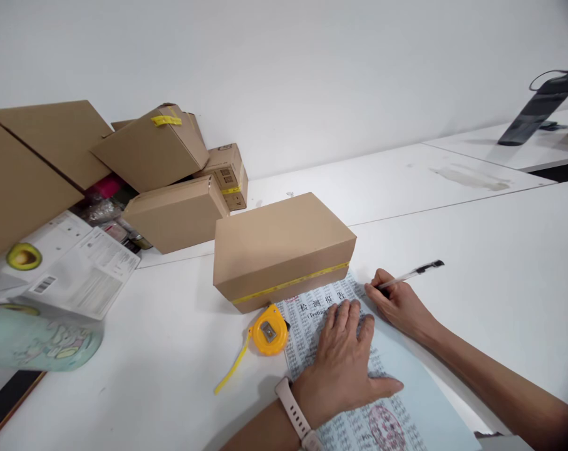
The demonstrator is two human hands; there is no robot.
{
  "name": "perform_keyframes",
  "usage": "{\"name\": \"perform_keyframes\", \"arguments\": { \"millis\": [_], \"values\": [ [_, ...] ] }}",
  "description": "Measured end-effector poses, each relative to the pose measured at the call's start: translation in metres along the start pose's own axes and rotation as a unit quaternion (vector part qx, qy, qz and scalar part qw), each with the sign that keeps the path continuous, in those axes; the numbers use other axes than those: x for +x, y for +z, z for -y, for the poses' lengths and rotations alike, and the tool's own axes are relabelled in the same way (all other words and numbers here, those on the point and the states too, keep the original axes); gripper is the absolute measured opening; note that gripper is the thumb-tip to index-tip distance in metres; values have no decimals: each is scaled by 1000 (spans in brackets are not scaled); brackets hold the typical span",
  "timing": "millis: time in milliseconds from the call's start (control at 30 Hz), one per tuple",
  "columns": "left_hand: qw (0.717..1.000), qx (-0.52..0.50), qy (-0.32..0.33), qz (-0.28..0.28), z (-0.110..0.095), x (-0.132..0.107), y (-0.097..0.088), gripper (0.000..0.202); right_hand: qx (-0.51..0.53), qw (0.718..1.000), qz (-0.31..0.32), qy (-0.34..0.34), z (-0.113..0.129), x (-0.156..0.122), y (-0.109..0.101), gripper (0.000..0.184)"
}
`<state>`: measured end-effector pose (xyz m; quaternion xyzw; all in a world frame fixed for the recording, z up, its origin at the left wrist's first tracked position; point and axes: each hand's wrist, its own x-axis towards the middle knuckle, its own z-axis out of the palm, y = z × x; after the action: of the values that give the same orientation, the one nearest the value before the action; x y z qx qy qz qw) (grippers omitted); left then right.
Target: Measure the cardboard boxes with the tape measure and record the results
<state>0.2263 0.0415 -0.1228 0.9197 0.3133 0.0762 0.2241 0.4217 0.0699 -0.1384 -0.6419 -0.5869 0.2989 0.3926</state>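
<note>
Brown cardboard forms one plain rectangular box (284, 241) in the middle of the white table (476, 250), a single yellow strip (290, 284) crossing its near side. At least four more brown cardboard cartons (178, 216) overlap at the far left. One pale-blue printed paper (305, 344) lies on the near side of the box; the left hand (342, 366) rests flat on it, fingers spread. The right hand (399, 307) grips one slim clear-and-black pen (413, 274) beside the paper's right edge, fingers closed around it. One round yellow tape measure (269, 330) sits just left of the paper. Two bottles stand out: one teal, printed (49, 338) near left, one dark (535, 116) far right. The paper reads "检测报告" and "(Testing", the rest covered; the small print on one carton is illegible.
</note>
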Motion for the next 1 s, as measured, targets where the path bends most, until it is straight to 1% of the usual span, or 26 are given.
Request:
{"name": "perform_keyframes", "arguments": {
  "millis": [167, 400, 733, 1000],
  "values": [
    [1000, -4, 1, 0, 0, 0, -2, 91, 10, 1000, -2, 11, -4, 0, 0, 29],
    [1000, -12, 2, 5, -1, 0, -3, 91, 0, 1000, 1, 5, -5, 0, 1, 28],
    [1000, -17, 2, -3, 1, 1, 1, 91, -2, 1000, -9, 10, -9, 1, 0, 25],
    [1000, -22, 3, -3, 1, 0, 1, 91, -7, 1000, 1, 18, -6, 2, 1, 24]
  ]
}}
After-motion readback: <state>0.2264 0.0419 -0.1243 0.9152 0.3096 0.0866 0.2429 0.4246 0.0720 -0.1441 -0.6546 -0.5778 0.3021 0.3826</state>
